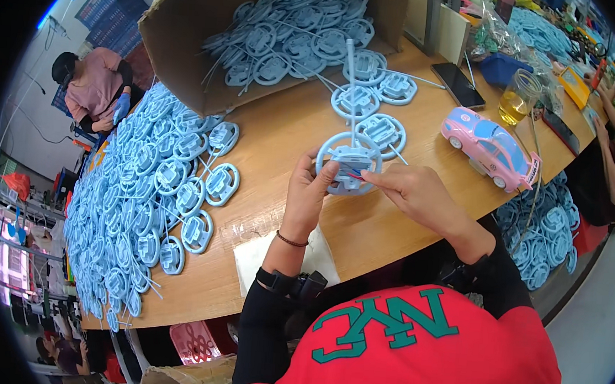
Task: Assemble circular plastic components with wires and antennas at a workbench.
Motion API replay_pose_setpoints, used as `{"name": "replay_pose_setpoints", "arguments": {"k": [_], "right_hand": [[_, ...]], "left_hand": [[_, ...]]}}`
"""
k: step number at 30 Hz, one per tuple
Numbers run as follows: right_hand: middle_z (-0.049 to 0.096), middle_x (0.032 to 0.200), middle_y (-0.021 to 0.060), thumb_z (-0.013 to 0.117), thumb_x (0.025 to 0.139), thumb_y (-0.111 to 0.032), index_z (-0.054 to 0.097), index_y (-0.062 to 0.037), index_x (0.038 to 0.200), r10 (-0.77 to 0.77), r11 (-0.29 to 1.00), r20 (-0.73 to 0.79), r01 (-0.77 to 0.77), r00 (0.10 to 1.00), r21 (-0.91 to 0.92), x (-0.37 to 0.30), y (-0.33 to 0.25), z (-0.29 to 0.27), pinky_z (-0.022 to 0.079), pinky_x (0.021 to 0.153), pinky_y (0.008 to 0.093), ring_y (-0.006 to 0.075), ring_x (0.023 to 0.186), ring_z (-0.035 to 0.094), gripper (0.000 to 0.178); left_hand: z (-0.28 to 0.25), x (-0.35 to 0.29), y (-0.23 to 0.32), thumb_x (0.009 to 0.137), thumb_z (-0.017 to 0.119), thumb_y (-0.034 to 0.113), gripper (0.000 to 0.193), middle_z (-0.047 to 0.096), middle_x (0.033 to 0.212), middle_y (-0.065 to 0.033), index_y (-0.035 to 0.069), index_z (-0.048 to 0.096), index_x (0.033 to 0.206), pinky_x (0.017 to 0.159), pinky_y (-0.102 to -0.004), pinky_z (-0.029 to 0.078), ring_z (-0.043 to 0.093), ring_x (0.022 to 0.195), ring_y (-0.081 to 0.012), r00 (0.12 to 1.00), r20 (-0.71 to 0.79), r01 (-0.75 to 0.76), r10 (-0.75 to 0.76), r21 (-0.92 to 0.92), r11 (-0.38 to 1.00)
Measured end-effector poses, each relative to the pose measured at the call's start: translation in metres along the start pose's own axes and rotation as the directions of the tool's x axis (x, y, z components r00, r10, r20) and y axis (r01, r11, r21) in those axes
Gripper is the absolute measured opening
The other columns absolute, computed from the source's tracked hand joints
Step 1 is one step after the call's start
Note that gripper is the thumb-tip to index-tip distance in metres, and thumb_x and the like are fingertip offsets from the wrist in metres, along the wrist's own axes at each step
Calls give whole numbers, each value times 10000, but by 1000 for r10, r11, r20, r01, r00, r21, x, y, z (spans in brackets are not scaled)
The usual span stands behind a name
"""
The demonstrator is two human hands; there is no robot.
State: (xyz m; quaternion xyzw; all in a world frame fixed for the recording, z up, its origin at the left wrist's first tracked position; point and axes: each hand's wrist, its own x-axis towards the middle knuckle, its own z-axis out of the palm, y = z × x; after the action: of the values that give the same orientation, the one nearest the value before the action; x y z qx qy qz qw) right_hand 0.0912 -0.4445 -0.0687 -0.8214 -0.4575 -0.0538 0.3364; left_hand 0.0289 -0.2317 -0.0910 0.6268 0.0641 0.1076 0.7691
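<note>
The light-blue steering wheel (351,154) is above the desk (275,140), rim clamped in the left hand (307,193); the right hand (415,196) meets its thin red wire (354,174), grip unclear. Pulling too hard could tear that wire loose.

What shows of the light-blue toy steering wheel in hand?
The light-blue toy steering wheel looks plastic: rounded rim, hub with moulded recesses, thin rod extending from its far side. Red wire shows at the hub. It's held over the wooden table, left hand gripping its left side, right hand with fingertips at the hub.
</note>
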Motion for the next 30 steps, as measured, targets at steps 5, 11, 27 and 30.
{"name": "replay_pose_setpoints", "arguments": {"k": [5,11,27,30], "right_hand": [[659,843,114,640,833,-107,688,-181,1124,-49,998,33,47,998,41,-1,3,-2,491,649,401,299,757,637,304],[671,850,111,635,844,-132,698,-200,1097,-17,997,24,15,1000,82,-3,5,3,501,650,394,290,767,647,269],[682,847,119,625,869,-174,709,-216,1075,8,988,1,-8,1000,152,-11,4,5,506,658,399,306,752,652,226],[641,801,111,628,873,-126,680,-213,1149,-38,988,-13,39,999,151,-12,10,12,484,637,376,293,729,622,293]], "left_hand": [[4,0,-6,990,525,222,318,623,1048,-53,17,522,1234,770,-277,546,620,898,-121,997,36,78,-73,-165,983],[4,0,-17,987,529,211,285,642,1039,-64,8,563,1184,769,-296,558,637,906,-136,992,4,120,-123,-254,960],[4,1,-13,985,480,413,450,656,1071,-93,19,549,1192,818,-324,559,656,951,-173,949,194,287,-248,-209,935],[1,2,-17,994,474,398,428,655,1029,-76,18,576,1160,771,-294,532,640,868,-153,958,130,272,-256,-129,954]]}}
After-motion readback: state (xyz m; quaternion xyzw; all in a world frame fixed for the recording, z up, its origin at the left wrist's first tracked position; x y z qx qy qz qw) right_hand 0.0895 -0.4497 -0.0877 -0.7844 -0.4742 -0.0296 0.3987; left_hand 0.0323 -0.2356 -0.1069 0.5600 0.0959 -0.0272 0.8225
